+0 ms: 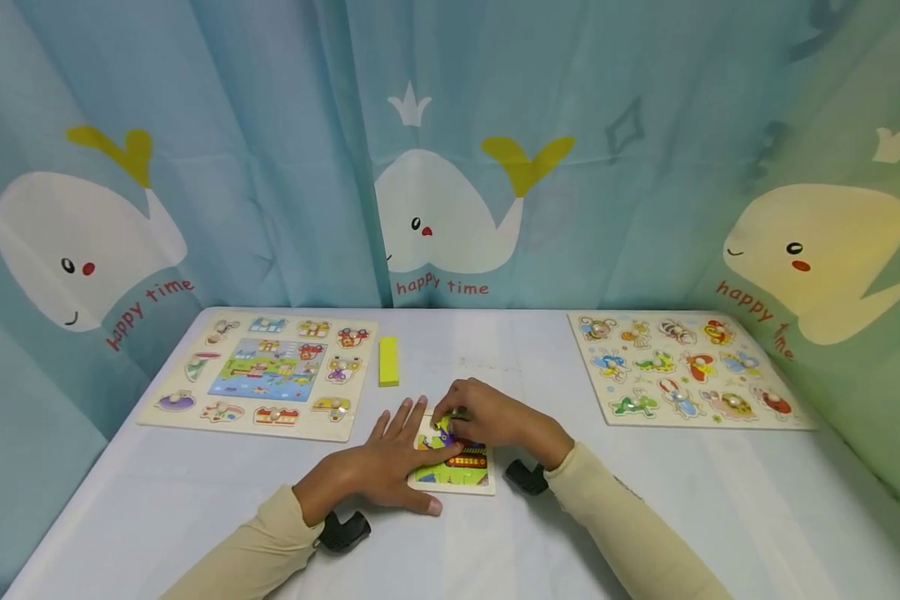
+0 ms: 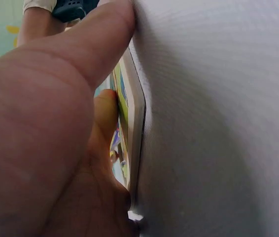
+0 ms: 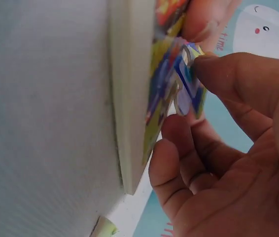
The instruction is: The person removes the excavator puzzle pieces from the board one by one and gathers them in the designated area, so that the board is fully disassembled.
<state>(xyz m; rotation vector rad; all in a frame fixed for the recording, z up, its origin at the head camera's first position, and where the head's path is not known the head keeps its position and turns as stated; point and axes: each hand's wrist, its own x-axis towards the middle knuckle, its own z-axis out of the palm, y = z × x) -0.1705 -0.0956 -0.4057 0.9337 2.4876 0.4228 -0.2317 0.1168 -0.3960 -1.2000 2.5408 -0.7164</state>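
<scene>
The small puzzle board (image 1: pixel 457 490) lies flat on the white tabletop (image 1: pixel 480 550) right in front of me, where both hands reach it without stretching; my left hand (image 1: pixel 392 467) comes in from its nine o'clock, fingers straight and spread apart, the index laid across the picture and the thumb along the board's seven o'clock side, a spread that I judge is there to stop so light a board from skidding; my right hand (image 1: pixel 492 414) comes over from one o'clock, thumb and fingertips clamped on a flat, colourful piece (image 3: pixel 194 89) near the board's twelve o'clock; the right wrist view shows that piece tipped up on edge against the board's face, pinched by its rim, probably because something so thin offers little else to grip; its exact shape I cannot tell, since my fingers cover part of it; a yellow block (image 1: pixel 388 362) stands off at eleven o'clock, a large knobbed board (image 1: pixel 307 429) near ten and an insect board (image 1: pixel 656 422) between two and three, all outside my hands' reach of work, which leaves my elbows room.
</scene>
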